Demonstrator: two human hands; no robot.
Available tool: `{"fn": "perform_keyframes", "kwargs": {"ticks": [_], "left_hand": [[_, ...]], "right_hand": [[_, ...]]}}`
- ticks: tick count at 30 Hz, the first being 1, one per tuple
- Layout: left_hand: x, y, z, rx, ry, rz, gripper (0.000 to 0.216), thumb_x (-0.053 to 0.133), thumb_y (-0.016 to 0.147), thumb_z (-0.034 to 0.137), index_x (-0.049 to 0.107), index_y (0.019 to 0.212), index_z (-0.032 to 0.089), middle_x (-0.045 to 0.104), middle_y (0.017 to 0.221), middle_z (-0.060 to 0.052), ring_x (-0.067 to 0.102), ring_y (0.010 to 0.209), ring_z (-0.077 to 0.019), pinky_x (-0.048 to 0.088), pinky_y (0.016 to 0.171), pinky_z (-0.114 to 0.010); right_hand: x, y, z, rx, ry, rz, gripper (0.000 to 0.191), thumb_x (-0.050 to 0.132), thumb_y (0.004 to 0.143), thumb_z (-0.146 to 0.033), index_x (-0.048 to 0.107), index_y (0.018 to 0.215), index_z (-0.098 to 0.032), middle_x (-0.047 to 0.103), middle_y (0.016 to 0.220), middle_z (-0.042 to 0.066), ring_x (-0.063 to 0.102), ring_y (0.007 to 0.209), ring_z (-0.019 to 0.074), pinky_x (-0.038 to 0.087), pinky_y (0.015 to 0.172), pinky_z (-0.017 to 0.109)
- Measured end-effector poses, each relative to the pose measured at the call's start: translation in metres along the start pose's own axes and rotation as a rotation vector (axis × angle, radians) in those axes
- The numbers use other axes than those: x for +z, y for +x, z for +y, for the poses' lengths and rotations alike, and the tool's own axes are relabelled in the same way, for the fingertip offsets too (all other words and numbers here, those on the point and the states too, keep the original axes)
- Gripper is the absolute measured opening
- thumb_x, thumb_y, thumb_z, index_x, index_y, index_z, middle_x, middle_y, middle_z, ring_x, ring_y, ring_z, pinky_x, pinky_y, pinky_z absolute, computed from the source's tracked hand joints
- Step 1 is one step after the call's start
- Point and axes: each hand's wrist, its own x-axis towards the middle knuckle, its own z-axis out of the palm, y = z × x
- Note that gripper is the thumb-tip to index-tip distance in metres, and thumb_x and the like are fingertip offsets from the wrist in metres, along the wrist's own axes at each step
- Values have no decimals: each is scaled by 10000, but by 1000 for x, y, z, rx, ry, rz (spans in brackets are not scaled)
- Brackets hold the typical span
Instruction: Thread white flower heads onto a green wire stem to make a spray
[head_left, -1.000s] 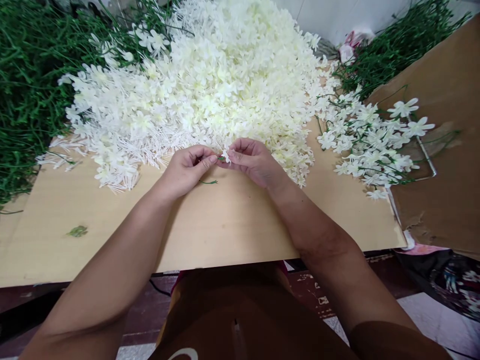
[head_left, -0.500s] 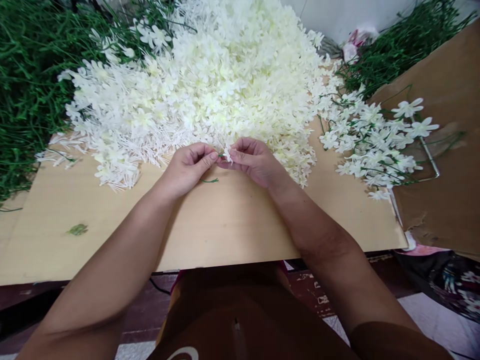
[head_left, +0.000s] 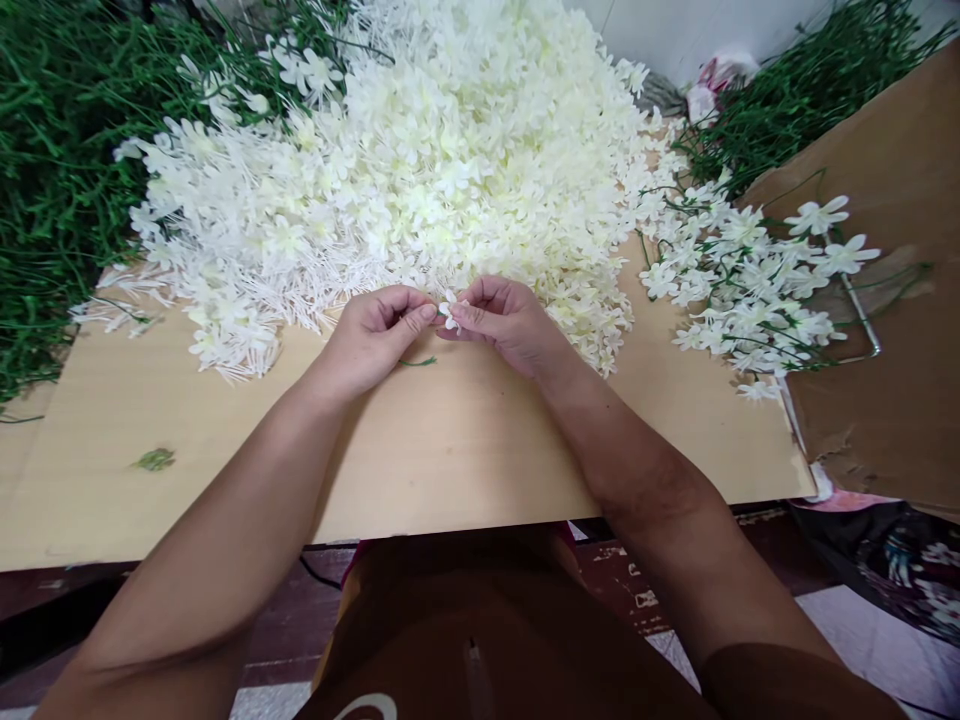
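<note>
Left hand pinches green stem, right hand pinches small white flower over worktop beside flower pile, apparently fitting flower to stem; next move likely needs steady alignment, firm push.

And nothing you can read here, no word or number! The nearest thing to a sign is on you: down past the desk's near edge, on your dark brown top, there's a pale curved mark, a rounded arc cut off at the bottom of the view, and whether it's a letter, a digit or plain decoration, you can't tell. Over at the desk's right edge, your cardboard shows bare brown, creased and torn, with no print to call out.
</note>
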Motion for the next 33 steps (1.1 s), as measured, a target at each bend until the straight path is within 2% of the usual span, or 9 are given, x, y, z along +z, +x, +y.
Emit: {"fn": "perform_keyframes", "kwargs": {"ticks": [5,9,13,17,22,28,33], "left_hand": [[0,1,0,-5,24,16,320,706,764,494,610,702,195,602,646,-13,509,594,-134,387,537,-263],[2,2,1,-4,-69,-4,371,736,744,510,554,646,201,495,543,22,402,493,-103,294,456,-256],[2,2,2,1,-182,-52,456,804,675,561,541,614,193,445,484,45,369,442,-83,265,415,-238],[1,3,2,-9,-287,-112,509,845,619,589,543,608,181,452,461,56,337,411,-60,254,398,-215],[1,4,-2,-30,-306,-139,495,849,628,558,535,616,175,445,466,62,296,408,-46,207,397,-203],[4,5,-6,-10,-239,-113,494,829,655,535,504,595,168,468,520,43,361,483,-61,247,468,-201],[6,4,-2,37,-350,-127,530,831,648,603,535,608,166,469,516,45,342,477,-62,245,462,-211]], "right_hand": [[6,-4,1,-53,-129,48,416,895,624,-462,595,698,-183,651,629,-38,579,603,68,523,651,228],[10,-5,5,-74,-103,65,405,904,610,-414,583,696,-184,651,641,-43,608,643,76,511,666,225],[12,-3,7,-58,-59,51,428,914,570,-417,573,679,-181,672,652,-42,620,636,80,505,643,225],[14,-2,8,-22,-26,37,461,938,505,-414,570,652,-179,658,620,-52,596,596,71,485,598,212],[15,-1,10,-5,-13,24,446,945,500,-394,584,645,-175,646,581,-63,564,549,50,453,561,187],[13,-2,10,-14,-7,5,422,956,501,-338,596,634,-162,672,615,-47,628,615,66,508,633,192],[10,-1,11,-46,8,-24,410,945,546,-352,601,663,-163,651,651,-54,615,638,57,506,644,183]]}}
